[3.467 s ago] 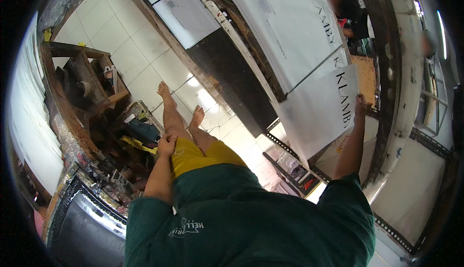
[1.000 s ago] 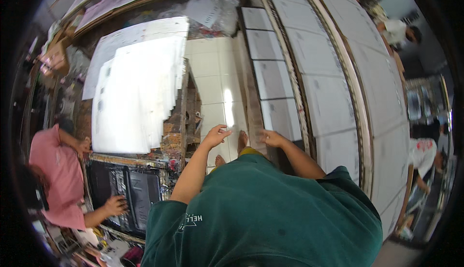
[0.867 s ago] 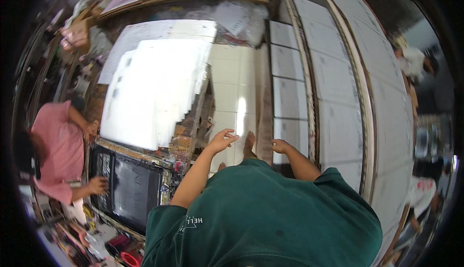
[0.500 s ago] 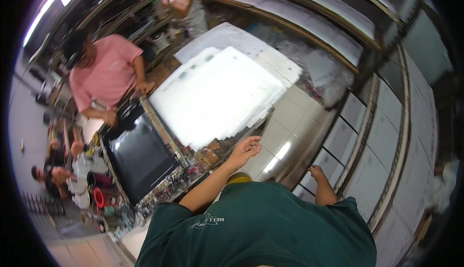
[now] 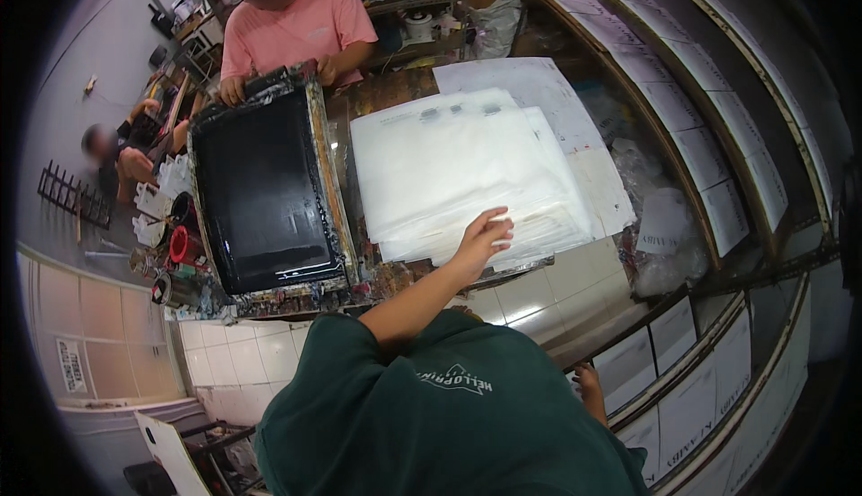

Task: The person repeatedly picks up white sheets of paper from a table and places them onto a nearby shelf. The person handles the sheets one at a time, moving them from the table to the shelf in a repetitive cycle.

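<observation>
My left hand is over the near edge of a stack of thin white sheets or bags. Its fingers are bent and apart with nothing in them; whether they touch the stack I cannot tell. Lower right, my right hand hangs beside a rack of white printed pieces, fingers loosely apart and seemingly holding nothing. Left of the stack lies a printing screen, its mesh dark and its frame stained with ink. A co-worker in a pink shirt has both hands at its far end.
Tiered racks of white printed pieces run along the right. Crumpled clear plastic lies between them and the table. A red container and other clutter stand left of the screen. Another person is farther back. Tiled floor shows below the table.
My view has swung left, so the screen and co-worker appear more upright. My left hand has come over the stack's near edge from beside it. My right hand stays low by the racks.
</observation>
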Available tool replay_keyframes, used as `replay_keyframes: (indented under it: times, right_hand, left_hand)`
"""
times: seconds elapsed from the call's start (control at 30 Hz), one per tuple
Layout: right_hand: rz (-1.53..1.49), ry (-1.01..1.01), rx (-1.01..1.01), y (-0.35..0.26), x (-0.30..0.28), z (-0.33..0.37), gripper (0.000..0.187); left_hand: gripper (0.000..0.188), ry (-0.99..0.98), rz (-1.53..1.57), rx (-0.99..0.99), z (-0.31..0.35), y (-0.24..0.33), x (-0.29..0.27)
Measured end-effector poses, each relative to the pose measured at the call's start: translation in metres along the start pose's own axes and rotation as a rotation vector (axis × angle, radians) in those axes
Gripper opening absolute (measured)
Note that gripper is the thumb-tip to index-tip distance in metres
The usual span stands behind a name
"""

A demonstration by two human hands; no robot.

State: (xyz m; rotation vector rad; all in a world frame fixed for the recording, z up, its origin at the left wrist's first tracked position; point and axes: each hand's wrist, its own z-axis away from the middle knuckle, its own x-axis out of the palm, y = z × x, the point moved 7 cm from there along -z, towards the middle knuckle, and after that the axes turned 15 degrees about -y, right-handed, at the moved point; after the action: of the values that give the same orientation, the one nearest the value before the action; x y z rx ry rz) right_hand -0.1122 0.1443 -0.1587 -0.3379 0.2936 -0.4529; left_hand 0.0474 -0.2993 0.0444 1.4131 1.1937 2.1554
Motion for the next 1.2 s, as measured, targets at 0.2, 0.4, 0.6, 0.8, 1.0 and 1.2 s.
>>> replay_keyframes:
  times: [0.2, 0.4, 0.6, 0.8, 1.0, 1.2]
  right_hand:
    - [-0.107, 0.022, 0.106, 0.039, -0.027, -0.016, 0.057]
    - [-0.068, -0.078, 0.082, 0.030, -0.010, -0.044, 0.055]
    - [-0.080, -0.067, 0.064, 0.034, -0.047, -0.065, 0.053]
    - [-0.105, 0.031, 0.025, 0.034, -0.131, -0.080, 0.051]
    - [0.000, 0.025, -0.061, -0.005, -0.142, -0.077, 0.050]
    - [0.156, -0.073, -0.169, -0.058, -0.109, -0.088, 0.043]
  left_hand:
    - [0.043, 0.223, 0.203, 0.166, -0.046, 0.020, -0.031]
    - [0.046, 0.279, 0.240, 0.200, -0.063, 0.021, -0.059]
    - [0.055, 0.371, 0.438, 0.321, -0.076, -0.006, -0.060]
    - [0.082, 0.490, 0.423, 0.485, -0.068, -0.013, -0.093]
    - [0.089, 0.628, 0.644, 0.722, -0.054, -0.006, -0.127]
    - [0.066, 0.752, 0.767, 0.788, -0.094, 0.006, -0.172]
